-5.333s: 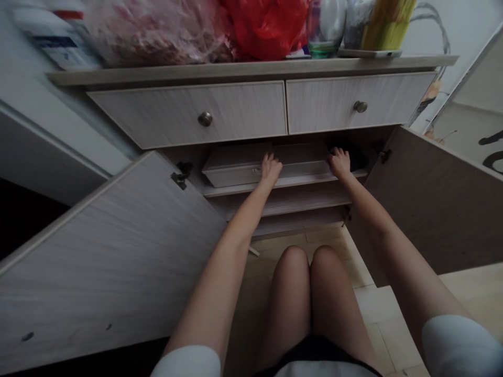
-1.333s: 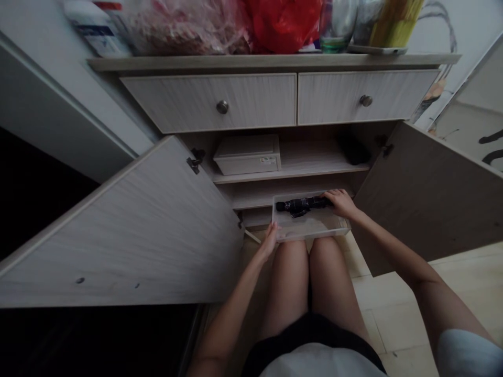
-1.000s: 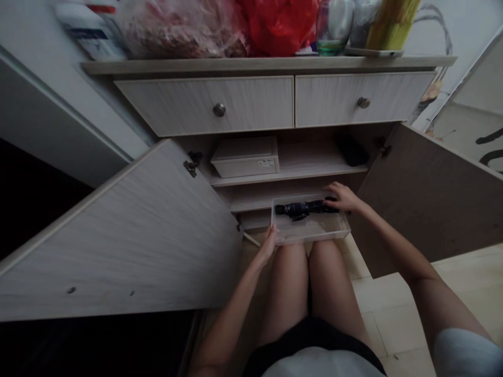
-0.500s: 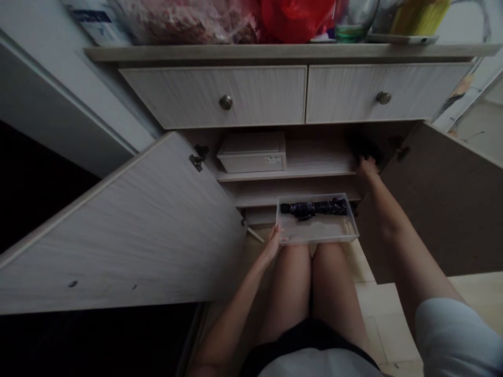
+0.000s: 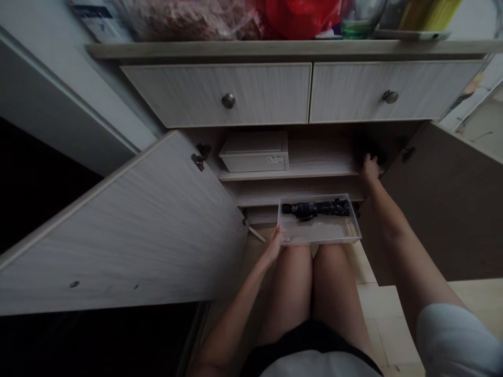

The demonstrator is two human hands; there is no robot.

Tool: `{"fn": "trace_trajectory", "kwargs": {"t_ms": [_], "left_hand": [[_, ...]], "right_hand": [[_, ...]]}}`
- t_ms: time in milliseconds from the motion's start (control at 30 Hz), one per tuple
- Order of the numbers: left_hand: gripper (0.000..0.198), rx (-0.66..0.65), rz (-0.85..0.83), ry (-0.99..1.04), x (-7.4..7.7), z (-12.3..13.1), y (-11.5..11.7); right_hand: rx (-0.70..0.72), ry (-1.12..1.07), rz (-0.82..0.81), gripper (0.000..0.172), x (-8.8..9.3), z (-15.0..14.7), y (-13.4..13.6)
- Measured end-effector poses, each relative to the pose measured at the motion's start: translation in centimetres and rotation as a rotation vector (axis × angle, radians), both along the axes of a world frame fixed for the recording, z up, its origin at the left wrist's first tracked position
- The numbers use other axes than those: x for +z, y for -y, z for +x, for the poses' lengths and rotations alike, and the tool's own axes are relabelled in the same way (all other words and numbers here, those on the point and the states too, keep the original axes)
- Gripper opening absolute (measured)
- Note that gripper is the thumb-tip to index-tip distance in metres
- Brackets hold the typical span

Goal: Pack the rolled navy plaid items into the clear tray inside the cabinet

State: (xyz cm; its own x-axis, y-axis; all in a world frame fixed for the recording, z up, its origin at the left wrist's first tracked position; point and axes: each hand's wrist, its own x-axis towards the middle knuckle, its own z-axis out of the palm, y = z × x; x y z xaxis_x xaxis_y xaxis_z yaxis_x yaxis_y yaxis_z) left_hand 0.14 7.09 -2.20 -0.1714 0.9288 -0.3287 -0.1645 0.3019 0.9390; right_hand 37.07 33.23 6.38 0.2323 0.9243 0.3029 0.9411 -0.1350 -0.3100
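Head view: left fingers [image 5: 279, 231] grip clear box [image 5: 320, 231] at left edge; dark item [image 5: 365, 142] just beyond right fingers [image 5: 368, 157], grip unclear.

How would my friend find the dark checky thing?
Find the cabinet with its two doors open. In front of its shelves, the left hand holds a clear tray. Along the tray's far side lies a long bundle: the only dark thing in the tray, crossed by thin pale lines.

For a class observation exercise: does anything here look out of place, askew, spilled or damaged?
One thing: a thin pale stick juts at a slant beside the left door, out of line with the straight shelves; what it belongs to is unclear. The umbrella lies in the tray, and nothing looks spilled or broken.
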Motion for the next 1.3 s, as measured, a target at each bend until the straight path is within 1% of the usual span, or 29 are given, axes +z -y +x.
{"fn": "trace_trajectory", "kwargs": {"t_ms": [67, 100, 167, 233, 300, 333, 400, 433, 533, 600, 667, 733, 800, 867, 933, 1033, 1133, 1233, 1300], "left_hand": [[0.059, -0.002, -0.011, -0.014, 0.1, 0.0, 0.0], [0.059, -0.008, -0.015, -0.026, 0.2, -0.1, 0.0], [0.057, -0.030, -0.011, -0.045, 0.3, -0.1, 0.1], [0.055, -0.043, -0.007, -0.053, 0.5, 0.0, 0.1], [0.053, -0.040, -0.007, -0.046, 0.6, 0.0, 0.1], [0.052, -0.036, -0.009, -0.039, 0.6, 0.1, 0.1], [0.052, -0.029, -0.013, -0.022, 0.7, 0.2, 0.0], [0.053, -0.029, -0.012, -0.015, 0.6, 0.2, 0.0], [0.059, -0.015, -0.009, -0.020, 0.5, 0.2, 0.1], [0.063, -0.016, 0.003, -0.045, 0.5, 0.2, 0.1], [0.064, -0.027, 0.031, -0.070, 0.7, 0.2, 0.2], [0.063, -0.035, 0.082, -0.080, 0.8, 0.3, 0.2], [0.061, -0.027, 0.124, -0.091, 1.0, 0.4, 0.3], [0.061, -0.024, 0.137, -0.103, 1.1, 0.5, 0.3], [0.064, -0.037, 0.110, -0.116, 1.1, 0.4, 0.3], [0.067, -0.057, 0.041, -0.118, 1.0, 0.1, 0.3], [0.067, -0.059, 0.024, -0.085, 0.9, -0.1, 0.3], [0.063, -0.059, 0.026, -0.072, 0.9, -0.2, 0.2], [0.061, -0.054, 0.021, -0.085, 0.9, -0.2, 0.2]], "right_hand": [[-0.079, -0.174, 0.102, 0.048, 0.2, 0.0, 0.4], [-0.090, -0.268, 0.172, 0.043, 0.4, 0.0, 0.8], [-0.043, -0.445, 0.315, 0.037, 1.0, 0.0, 1.7], [0.057, -0.638, 0.400, 0.035, 1.4, -0.2, 3.1], [0.191, -0.864, 0.414, 0.038, 1.8, -0.6, 5.2], [0.267, -0.967, 0.391, 0.041, 1.9, -0.7, 6.4], [0.406, -1.101, 0.302, 0.048, 2.1, -1.0, 9.3], [0.458, -1.120, 0.247, 0.050, 2.3, -1.2, 10.8], [0.566, -1.044, 0.098, 0.050, 2.7, -1.3, 15.1], [0.630, -0.968, 0.010, 0.049, 2.9, -1.3, 17.4], [0.700, -0.912, -0.093, 0.050, 2.8, -1.2, 19.0], [0.764, -0.875, -0.197, 0.052, 2.4, -1.3, 19.9], [0.822, -0.832, -0.267, 0.053, 1.7, -1.5, 20.3], [0.873, -0.783, -0.289, 0.052, 0.9, -2.0, 20.4], [0.916, -0.739, -0.269, 0.050, 0.1, -2.6, 20.2], [0.964, -0.673, -0.191, 0.046, -1.0, -3.4, 19.7], [1.009, -0.555, -0.141, 0.035, -1.5, -3.6, 19.2], [1.029, -0.390, -0.144, 0.021, -1.6, -3.4, 18.9], [1.023, -0.285, -0.142, 0.020, -1.8, -3.3, 18.6]]}}
